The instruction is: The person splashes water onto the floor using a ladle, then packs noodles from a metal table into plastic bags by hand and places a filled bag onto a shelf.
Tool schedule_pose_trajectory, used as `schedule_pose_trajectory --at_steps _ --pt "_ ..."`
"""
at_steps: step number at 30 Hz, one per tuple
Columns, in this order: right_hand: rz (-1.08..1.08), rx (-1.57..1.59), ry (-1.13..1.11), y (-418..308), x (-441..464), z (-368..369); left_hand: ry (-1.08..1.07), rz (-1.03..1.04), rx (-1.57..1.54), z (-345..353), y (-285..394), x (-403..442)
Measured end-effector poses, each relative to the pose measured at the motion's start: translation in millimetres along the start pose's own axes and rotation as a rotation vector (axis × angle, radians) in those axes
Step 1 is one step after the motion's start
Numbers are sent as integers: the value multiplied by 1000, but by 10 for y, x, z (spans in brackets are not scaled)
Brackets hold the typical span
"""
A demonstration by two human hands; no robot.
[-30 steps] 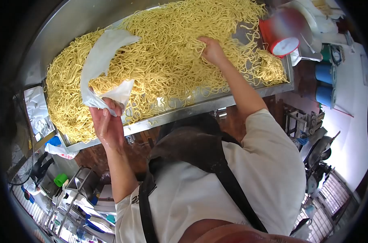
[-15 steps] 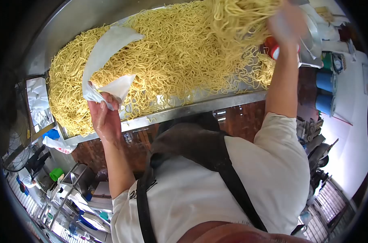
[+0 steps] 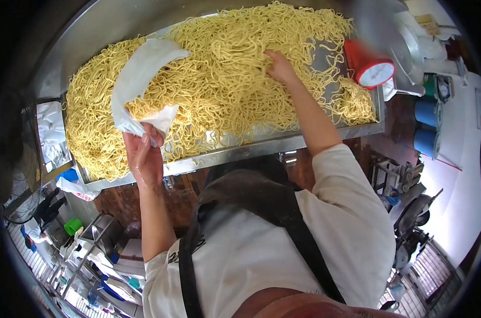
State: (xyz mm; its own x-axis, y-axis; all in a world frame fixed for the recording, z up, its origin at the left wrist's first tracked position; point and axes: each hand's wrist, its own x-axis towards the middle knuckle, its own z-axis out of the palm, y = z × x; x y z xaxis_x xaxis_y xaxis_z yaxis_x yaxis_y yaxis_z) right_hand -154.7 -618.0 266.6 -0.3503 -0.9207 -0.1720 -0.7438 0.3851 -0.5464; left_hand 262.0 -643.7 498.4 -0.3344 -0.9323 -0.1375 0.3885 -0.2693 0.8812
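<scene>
Loosely curl the right hand (image 3: 279, 69), whose fingers reach into the noodles (image 3: 224, 90) beneath and beyond it (grip not determinable), to limit strand breakage; the left hand (image 3: 147, 159) pinches the white sheet (image 3: 136, 66). Clear the tray (image 3: 240, 152) rim on the near side and the red scale (image 3: 363, 64) rightward; barer tray floor lies between right hand and scale.
</scene>
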Motion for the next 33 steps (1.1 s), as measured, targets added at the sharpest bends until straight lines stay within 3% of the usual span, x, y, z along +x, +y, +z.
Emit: schedule_pose_trajectory --at_steps 2,6,7,8,11,12,14,16,17,19,21,26,29,32,33 --pt "56 241 23 -285 -1 -327 -10 -6 5 33 5 31" --pt "-94 130 404 -800 -296 -1568 40 12 18 -1 50 44" --pt "-39 214 383 -813 -401 -1879 57 23 24 -5 67 54" --pt "-103 101 519 -829 -518 -2088 38 23 18 -48 61 52" --pt "-10 -248 472 -373 -579 -2276 44 37 8 -147 32 16" --pt "23 -401 384 -186 -550 -2136 82 46 13 -69 26 2" --pt "-105 -479 157 -61 -385 -1754 75 -17 -8 -107 -22 -1" --pt "-48 -306 148 -525 -148 -1139 -14 -154 -64 -318 -138 -11" --pt "58 -299 -3 -699 -3 -819 0 -267 23 -283 -145 11" --pt "47 -246 4 -486 276 -89 -109 -375 160 -250 -294 73" --pt "117 63 -154 -765 305 -348 -198 -335 261 11 -446 291" --pt "-155 788 -107 -1731 -368 -945 -259 -8 535 603 -1084 730" --pt "-623 708 -87 -1910 -467 -882 -390 -35 801 601 -1566 1180" --pt "-599 262 186 -1724 -453 -1071 -512 -246 984 707 -1404 1196" --pt "-531 302 268 -1673 -501 -1219 -536 -333 1011 744 -1311 1158"
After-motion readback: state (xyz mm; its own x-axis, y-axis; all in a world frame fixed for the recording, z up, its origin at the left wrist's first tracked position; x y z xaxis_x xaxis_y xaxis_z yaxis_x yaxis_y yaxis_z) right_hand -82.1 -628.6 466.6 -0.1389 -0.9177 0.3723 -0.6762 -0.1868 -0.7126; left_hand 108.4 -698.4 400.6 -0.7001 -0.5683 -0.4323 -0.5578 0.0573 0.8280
